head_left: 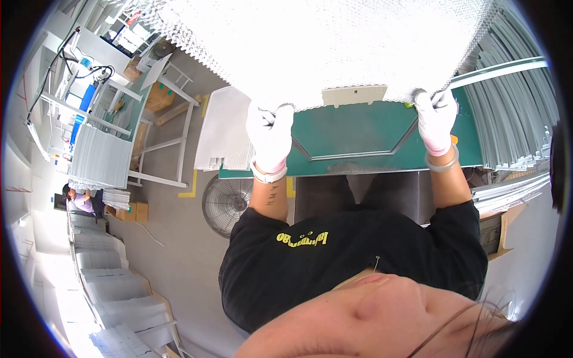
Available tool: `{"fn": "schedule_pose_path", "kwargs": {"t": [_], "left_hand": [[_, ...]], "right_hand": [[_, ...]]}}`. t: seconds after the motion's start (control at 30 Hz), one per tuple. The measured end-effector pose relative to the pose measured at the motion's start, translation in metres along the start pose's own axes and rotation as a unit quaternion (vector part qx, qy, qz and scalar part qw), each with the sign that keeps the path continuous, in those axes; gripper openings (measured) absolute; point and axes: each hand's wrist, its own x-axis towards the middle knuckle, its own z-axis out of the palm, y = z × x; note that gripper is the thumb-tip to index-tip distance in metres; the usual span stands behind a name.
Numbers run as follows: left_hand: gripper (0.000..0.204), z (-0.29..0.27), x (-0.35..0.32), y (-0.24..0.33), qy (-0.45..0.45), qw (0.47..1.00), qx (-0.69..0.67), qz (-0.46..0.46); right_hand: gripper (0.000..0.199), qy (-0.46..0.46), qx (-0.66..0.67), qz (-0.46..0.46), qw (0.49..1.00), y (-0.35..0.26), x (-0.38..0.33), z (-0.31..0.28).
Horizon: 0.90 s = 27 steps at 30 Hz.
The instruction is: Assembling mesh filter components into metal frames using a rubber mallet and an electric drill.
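Note:
A large white pleated sheet (346,51), with zigzag edges, is raised in front of me and glares brightly. At its near left corner, my white-gloved left hand (271,134) has its fingers closed on the edge. The near right corner is pinched by my right hand (436,119), also gloved in white. Between my hands, a cream-coloured flat piece (354,95) shows along the sheet's near edge; whether it is attached cannot be told. Below lies a thin grey rectangular frame (352,156) on the green tabletop (268,170), its far part hidden by the sheet.
White panels (224,128) lie left of the tabletop, above a floor fan (228,200). Many thin sheets stand stacked in a rack (507,89) on the right. Another workbench (134,119) with piled sheets is at the left, and a person (83,200) is farther off.

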Motion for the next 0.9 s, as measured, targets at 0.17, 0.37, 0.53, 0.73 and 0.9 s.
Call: {"fn": "schedule_pose_path", "kwargs": {"t": [0.17,0.37,0.53,0.73,0.9], "left_hand": [[0.018,0.003,-0.034,-0.030,-0.052,0.994,-0.044,-0.088],[0.039,-0.026,-0.040,-0.046,-0.224,0.959,-0.029,-0.171],[0.021,-0.015,0.018,0.005,-0.088,0.953,-0.193,-0.215],[0.027,0.005,0.008,0.000,0.051,0.995,0.075,0.049],[0.026,-0.007,-0.008,-0.004,0.037,0.984,0.141,0.106]], "right_hand": [[0.023,-0.075,0.097,0.083,0.989,0.015,-0.025,0.004],[0.037,-0.207,0.039,0.125,0.969,0.029,-0.032,-0.035],[0.015,-0.163,-0.051,0.078,0.982,-0.017,0.031,-0.017],[0.041,0.068,-0.196,-0.070,0.976,-0.015,0.010,0.016],[0.036,-0.027,-0.078,0.002,0.997,0.001,0.010,-0.010]]}}
